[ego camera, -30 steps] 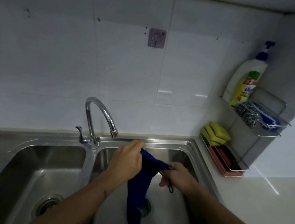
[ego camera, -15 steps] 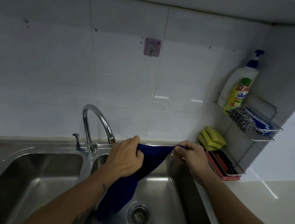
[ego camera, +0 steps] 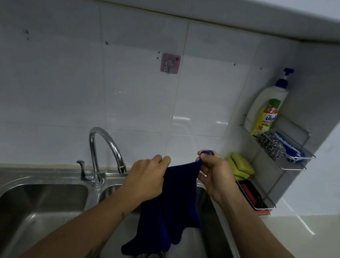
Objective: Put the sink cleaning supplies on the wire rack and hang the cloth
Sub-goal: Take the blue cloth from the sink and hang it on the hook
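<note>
The dark blue cloth [ego camera: 167,210] is held up over the right basin of the stainless steel double sink [ego camera: 33,204], tap [ego camera: 101,154] behind on the left. A small pink wall hook [ego camera: 170,63] is stuck above; the two-tier wire rack [ego camera: 276,163] is mounted in the right corner with the white pump bottle [ego camera: 267,111] and steel wool scourer [ego camera: 270,143] up top, yellow sponges [ego camera: 240,164] below.

The wall between the hands and the hook [ego camera: 170,63] is bare tile, an open way up. To the left the tap [ego camera: 106,153] arches over the sink's [ego camera: 27,201] divider, close beside the left hand [ego camera: 146,180]. To the right the rack [ego camera: 277,155] fills the corner, its upper shelf crowded by bottle [ego camera: 267,111] and scourer [ego camera: 271,144], sponges [ego camera: 240,164] just behind the right hand [ego camera: 214,175]
</note>
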`<state>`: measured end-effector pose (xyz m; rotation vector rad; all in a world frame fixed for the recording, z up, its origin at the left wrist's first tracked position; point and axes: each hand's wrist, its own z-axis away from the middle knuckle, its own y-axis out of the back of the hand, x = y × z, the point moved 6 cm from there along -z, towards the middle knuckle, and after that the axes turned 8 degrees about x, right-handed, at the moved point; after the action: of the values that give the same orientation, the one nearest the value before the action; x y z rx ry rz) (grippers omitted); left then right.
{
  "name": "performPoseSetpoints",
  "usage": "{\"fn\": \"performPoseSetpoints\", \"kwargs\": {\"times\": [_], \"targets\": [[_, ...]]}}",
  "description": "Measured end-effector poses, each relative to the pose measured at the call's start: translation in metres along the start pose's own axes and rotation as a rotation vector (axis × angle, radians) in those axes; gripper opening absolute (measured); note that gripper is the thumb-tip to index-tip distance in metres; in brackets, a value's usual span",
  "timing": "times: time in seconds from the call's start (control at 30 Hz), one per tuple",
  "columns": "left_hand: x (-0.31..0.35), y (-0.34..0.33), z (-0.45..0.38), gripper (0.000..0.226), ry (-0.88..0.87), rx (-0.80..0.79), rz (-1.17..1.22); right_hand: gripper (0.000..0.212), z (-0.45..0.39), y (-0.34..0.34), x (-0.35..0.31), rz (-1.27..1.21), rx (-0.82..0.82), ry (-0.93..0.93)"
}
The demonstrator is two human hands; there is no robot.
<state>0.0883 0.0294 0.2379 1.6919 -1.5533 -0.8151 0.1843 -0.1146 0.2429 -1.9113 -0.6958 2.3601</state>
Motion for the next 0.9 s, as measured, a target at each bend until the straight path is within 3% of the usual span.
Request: {"fn": "performPoseSetpoints", "kwargs": {"times": [0.23, 0.47, 0.6, 0.9], "targets": [[-0.013, 0.020, -0.041, 0.038, -0.088, 0.093, -0.209, 0.016, -0.002, -0.018, -0.022, 0.012, 0.004, 0.047], [-0.048, 0.037, -0.078, 0.050, -0.040, 0.073, -0.370, 0.022, -0.028, -0.066, -0.077, 0.177, 0.042, 0.244], [-0.077, 0.040, -0.091, 0.039, 0.033, 0.078, -0.392, 0.019, -0.052, -0.104, -0.106, 0.200, 0.067, 0.329], [-0.138, 0.043, -0.114, 0.014, 0.107, 0.199, -0.381, 0.017, -0.118, -0.182, -0.122, 0.165, 0.045, 0.308]]}}
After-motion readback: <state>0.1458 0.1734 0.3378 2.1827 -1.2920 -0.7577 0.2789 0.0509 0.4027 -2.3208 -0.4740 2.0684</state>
